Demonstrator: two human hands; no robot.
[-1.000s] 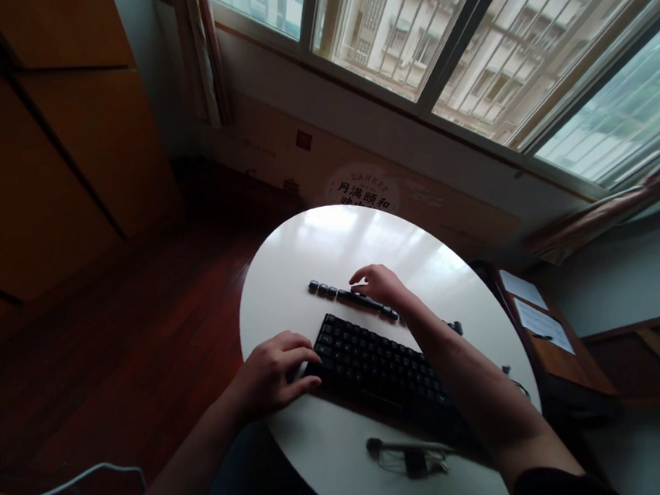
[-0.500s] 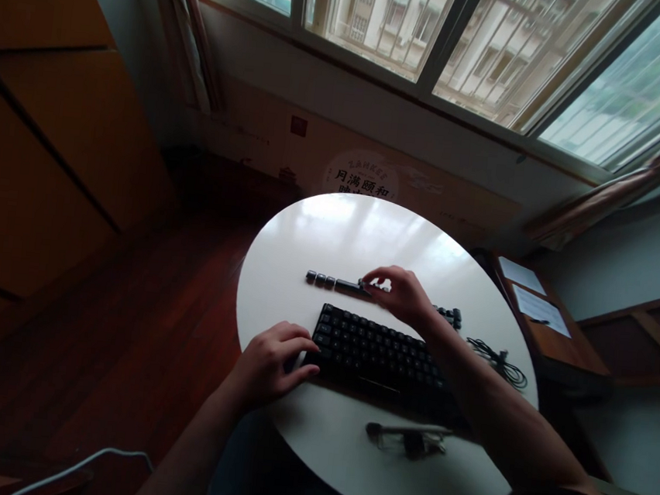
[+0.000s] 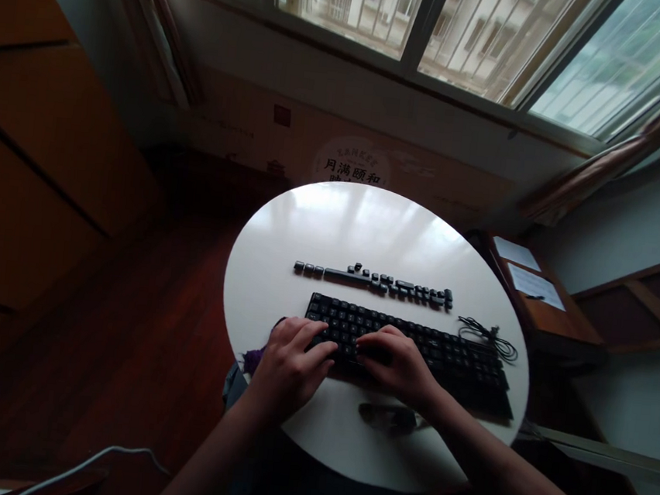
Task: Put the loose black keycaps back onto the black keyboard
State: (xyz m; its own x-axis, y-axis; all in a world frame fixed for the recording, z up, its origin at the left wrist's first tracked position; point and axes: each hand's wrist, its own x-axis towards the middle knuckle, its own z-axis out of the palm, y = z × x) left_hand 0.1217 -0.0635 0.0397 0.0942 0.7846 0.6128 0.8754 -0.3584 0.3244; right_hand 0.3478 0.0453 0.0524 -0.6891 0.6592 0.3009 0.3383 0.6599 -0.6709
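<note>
A black keyboard (image 3: 441,359) lies across the white round table (image 3: 285,231), its front left part hidden behind my hands. My left hand (image 3: 294,357) rests at the keyboard's left end, thumb and fingers apart over the keys. Over the keys to its right, my right hand (image 3: 394,363) has thumb and forefinger drawn together low at the keys. Whatever is between those fingertips is too small and dark to make out. Behind the keyboard runs a row of loose black keycaps (image 3: 402,285), including a long spacebar (image 3: 347,278).
A coiled black cable (image 3: 490,339) lies at the table's right. In front of the keyboard is a blurred dark object (image 3: 389,418), partly behind my right forearm. Something purple (image 3: 253,361) shows beside my left wrist. Papers (image 3: 536,287) lie on a wooden desk to the right.
My right hand has come from the loose keycaps back to the keyboard, beside my left hand. My left hand has shifted slightly over the keys. The whole view has tilted a little.
</note>
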